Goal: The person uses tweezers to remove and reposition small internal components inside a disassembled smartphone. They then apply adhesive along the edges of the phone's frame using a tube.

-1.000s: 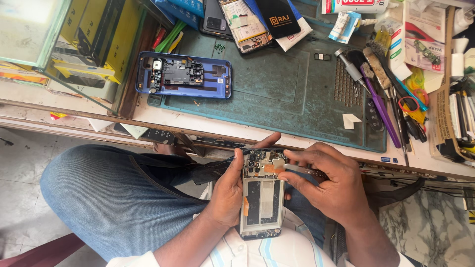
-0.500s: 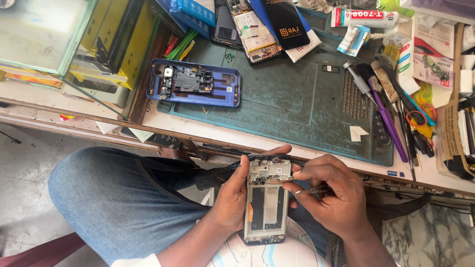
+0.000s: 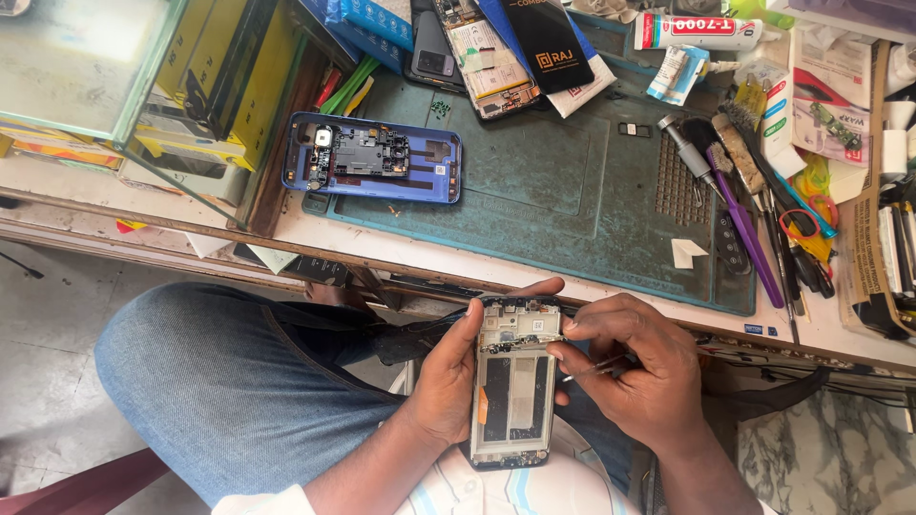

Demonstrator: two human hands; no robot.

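A: What's in the hands?
B: Left hand [image 3: 447, 381] grips an opened phone frame [image 3: 512, 381], back off, held upright over the lap, just below the counter's near edge. Fingers wrap the frame's left side, thumb along it, one fingertip curled over the top edge

A: And the right hand?
B: Right hand [image 3: 641, 374] sits against the frame's right side. Fingers pressed together, pinching thin metal tweezers [image 3: 596, 367]; tip points at the frame's right edge, about mid-height. Can't tell if the tip touches

A: What's inside the frame?
B: Small circuit board w/ parts across the top, dark empty bay below, orange bit at lower left

A: What's on the counter?
B: Green-blue work mat [image 3: 563, 191] covers the middle. Blue phone back shell [image 3: 372, 157] w/ a black board inside lies at the mat's left end, well apart from the hands. Far edge: another opened phone [image 3: 482, 52] and a black phone [image 3: 549, 43]. Glue tube [image 3: 697, 30] near the far right corner. Purple-handled tool [image 3: 744, 219] and other tools at the mat's right end. Glass case [image 3: 91, 67] w/ yellow boxes at the counter's left end

A: Below all that?
B: Blue jeans on the knee [image 3: 219, 381], bottom left
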